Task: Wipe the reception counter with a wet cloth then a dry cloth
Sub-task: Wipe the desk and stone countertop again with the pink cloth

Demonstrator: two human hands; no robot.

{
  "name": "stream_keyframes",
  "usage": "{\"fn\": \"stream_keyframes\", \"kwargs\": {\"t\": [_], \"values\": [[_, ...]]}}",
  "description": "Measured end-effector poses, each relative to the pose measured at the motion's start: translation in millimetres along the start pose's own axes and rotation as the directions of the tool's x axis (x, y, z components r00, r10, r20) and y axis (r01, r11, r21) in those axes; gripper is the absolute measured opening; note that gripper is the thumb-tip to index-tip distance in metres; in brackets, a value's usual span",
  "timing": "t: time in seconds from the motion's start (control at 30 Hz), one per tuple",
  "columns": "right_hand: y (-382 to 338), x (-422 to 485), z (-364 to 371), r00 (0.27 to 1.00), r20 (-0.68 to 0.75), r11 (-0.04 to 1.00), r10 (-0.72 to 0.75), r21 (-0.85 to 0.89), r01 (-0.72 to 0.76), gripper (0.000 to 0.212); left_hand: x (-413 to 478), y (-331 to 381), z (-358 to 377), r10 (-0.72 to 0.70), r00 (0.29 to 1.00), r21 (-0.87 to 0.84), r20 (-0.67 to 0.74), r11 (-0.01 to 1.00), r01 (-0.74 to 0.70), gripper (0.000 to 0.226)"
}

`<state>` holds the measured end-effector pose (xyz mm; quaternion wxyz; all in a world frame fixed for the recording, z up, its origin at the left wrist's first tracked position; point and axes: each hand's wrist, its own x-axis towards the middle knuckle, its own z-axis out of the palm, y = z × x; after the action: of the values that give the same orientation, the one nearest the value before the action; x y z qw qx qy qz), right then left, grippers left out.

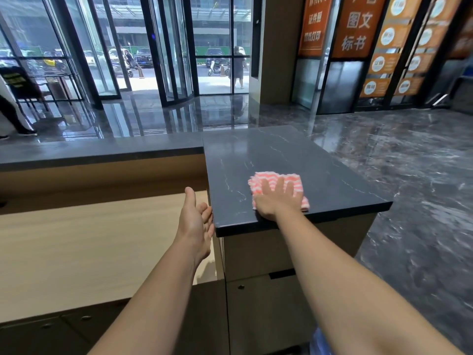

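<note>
- Head view: we note the dark grey stone reception counter with pale veining (281,155); its raised end slab sits at centre, and a lower strip runs off to the left
- Head view: the pink-and-white striped cloth (271,179) lies on the slab near its front edge, folded to a rough square
- Right hand (277,199): flat on the cloth, fingers spread wide, palm pressing down; nothing pinched or gripped. The heel of the hand sits at the slab's near edge
- Left hand (198,221): open and empty, palm turned inward, fingertips touching the slab's left edge, apparently as a brace
- We cannot tell whether this cloth is wet or dry; no second cloth is visible
- Light wooden desk surface (76,247) sits lower, to the left of the slab
- Judgement: a wiping pass is in hand, most of the slab's far side and the long left strip probably still to cover
- To do it well: keep the palm flat, make overlapping strokes, and keep the cloth from bunching at the front edge
</note>
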<state>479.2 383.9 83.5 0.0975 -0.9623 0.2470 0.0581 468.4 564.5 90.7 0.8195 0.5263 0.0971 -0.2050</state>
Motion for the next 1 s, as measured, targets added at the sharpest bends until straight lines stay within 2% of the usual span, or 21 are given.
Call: {"fn": "stream_keyframes", "kwargs": {"t": [0.17,0.23,0.3,0.4,0.53,0.63,0.7,0.8,0.9,1.0], "values": [[-67,-34,20,0.978,0.0,0.978,-0.207,-0.028,0.207,0.063,-1,-2,-3,0.005,0.999,0.017,0.036,1.0,-0.005,0.083],[-82,-44,26,0.961,0.017,0.96,-0.277,-0.023,0.278,0.062,-2,-1,-2,-0.007,0.999,-0.029,0.043,1.0,0.008,0.083],[-82,-48,28,0.945,0.031,0.945,-0.325,-0.025,0.325,0.059,-3,-1,-2,-0.018,1.0,-0.071,0.012,0.997,0.019,0.084],[-58,-47,25,0.934,-0.001,0.933,-0.357,-0.037,0.357,0.055,-7,3,7,-0.014,0.998,-0.006,-0.065,1.0,0.014,0.082],[-3,-40,11,0.963,-0.028,0.962,-0.267,-0.074,0.264,0.055,-21,2,33,0.034,0.993,0.112,-0.114,0.994,-0.021,0.07],[38,-30,1,0.987,-0.037,0.987,-0.158,-0.044,0.157,0.055,-21,-5,42,0.087,0.982,0.208,-0.17,0.977,-0.051,0.048],[59,-22,-4,0.995,-0.036,0.995,-0.094,-0.017,0.094,0.055,-22,-5,42,0.1,0.976,0.217,-0.196,0.975,-0.056,0.05],[75,-14,-10,1.0,-0.021,1.0,-0.023,0.0,0.023,0.054,-27,-1,42,0.086,0.984,0.212,-0.156,0.976,-0.052,0.058],[71,-14,-9,0.999,-0.027,1.0,0.028,0.013,-0.028,0.054,-35,4,40,0.05,0.994,0.212,-0.094,0.977,-0.029,0.067],[52,-22,-1,0.998,-0.037,0.998,0.049,0.032,-0.047,0.056,-35,7,31,0.04,0.995,0.198,-0.096,0.98,-0.02,0.071]]}}
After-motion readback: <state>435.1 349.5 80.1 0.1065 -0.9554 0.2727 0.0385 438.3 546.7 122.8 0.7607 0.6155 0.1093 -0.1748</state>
